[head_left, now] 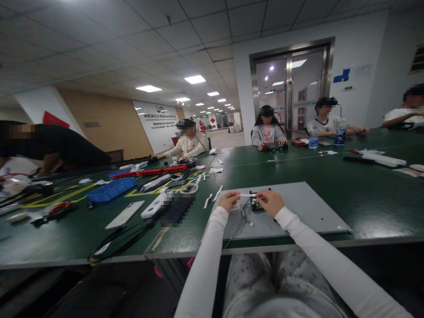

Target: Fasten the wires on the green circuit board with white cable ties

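A short white strip [247, 195] is stretched between my two hands, above a flat grey panel [298, 207]. My left hand [229, 201] pinches its left end. At its right end the fingers of my right hand [270, 201] are closed. Just under the strip lies a small dark circuit board [255, 204] with pale parts on it, partly hidden by my right hand. Thin wires [243, 218] with a white connector [251, 224] trail over the panel towards me. Whether the strip is tape or paper I cannot tell.
Left of the panel lie loose white strips [207, 201], a tape roll [189, 188], a white phone [125, 214], a white power strip [155, 205] and black cables [132, 238]. A blue tray [111, 190] stands farther left. Several people sit across the green table [380, 198], near water bottles [313, 138].
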Action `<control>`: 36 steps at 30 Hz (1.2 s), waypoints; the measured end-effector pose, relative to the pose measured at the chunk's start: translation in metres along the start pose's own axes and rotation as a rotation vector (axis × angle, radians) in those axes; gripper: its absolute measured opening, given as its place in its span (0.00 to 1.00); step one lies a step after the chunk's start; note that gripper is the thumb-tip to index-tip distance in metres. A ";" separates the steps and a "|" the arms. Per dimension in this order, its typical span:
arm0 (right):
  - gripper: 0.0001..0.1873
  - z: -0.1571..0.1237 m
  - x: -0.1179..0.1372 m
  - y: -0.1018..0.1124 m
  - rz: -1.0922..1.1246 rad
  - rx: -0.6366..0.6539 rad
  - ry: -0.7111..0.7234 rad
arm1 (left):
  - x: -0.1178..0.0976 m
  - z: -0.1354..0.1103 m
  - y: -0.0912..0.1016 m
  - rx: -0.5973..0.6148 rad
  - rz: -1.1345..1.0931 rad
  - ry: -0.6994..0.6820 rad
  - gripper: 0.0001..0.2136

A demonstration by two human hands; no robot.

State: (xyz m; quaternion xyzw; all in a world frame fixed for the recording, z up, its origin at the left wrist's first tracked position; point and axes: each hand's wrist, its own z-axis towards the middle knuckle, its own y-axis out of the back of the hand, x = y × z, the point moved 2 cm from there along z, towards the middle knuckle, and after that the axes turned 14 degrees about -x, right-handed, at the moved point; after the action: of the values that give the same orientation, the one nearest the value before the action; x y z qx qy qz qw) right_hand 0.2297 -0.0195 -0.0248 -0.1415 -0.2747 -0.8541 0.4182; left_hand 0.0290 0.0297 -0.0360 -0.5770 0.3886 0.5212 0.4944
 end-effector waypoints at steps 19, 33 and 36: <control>0.08 0.000 0.000 0.002 -0.048 0.008 0.001 | 0.002 0.003 0.001 0.027 0.095 -0.047 0.20; 0.06 0.000 0.004 0.001 -0.019 0.036 0.055 | 0.009 0.005 0.000 0.064 0.436 -0.240 0.13; 0.06 -0.002 0.007 -0.002 0.026 0.097 0.116 | 0.010 0.003 -0.001 0.040 0.623 -0.401 0.09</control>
State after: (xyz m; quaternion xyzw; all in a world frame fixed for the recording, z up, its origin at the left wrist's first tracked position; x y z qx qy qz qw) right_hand 0.2241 -0.0245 -0.0239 -0.0752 -0.2893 -0.8411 0.4508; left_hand 0.0306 0.0339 -0.0456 -0.3078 0.4510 0.7417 0.3896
